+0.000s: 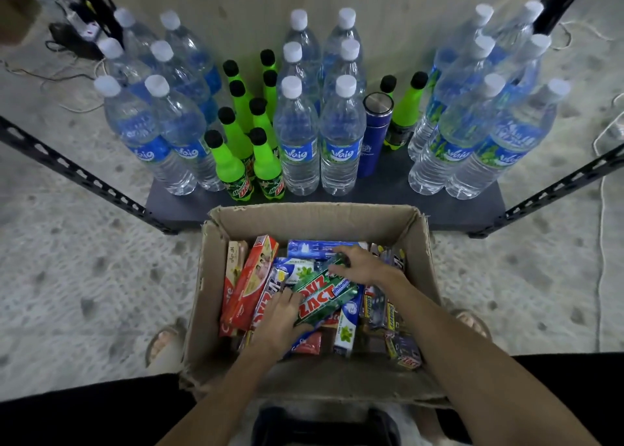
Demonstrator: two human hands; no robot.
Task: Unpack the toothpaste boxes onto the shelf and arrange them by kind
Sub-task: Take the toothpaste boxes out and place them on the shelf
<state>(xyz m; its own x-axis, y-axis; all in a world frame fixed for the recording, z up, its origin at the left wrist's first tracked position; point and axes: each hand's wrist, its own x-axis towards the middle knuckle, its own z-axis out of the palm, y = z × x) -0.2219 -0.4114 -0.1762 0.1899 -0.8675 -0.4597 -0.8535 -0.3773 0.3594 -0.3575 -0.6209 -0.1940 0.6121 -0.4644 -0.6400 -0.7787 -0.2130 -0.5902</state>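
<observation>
While both hands (pixel 280 314) (pixel 358 263) hold two green boxes (pixel 324 293), eighteen water bottles (pixel 299 135) stand.

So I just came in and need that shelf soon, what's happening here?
A person is unpacking a brown cardboard box of toothpaste cartons in front of the dark metal shelf. Both hands grip one green Zact toothpaste carton: left hand at its near end, right hand at its far end. The shelf holds only bottles so far.

Dim, even, cool light falls from above with soft shadows. Wide-angle distortion bends the shelf rails (pixel 84 175) outward at the edges. Faint glare shows on the water bottles (pixel 300 142); corners darken.
</observation>
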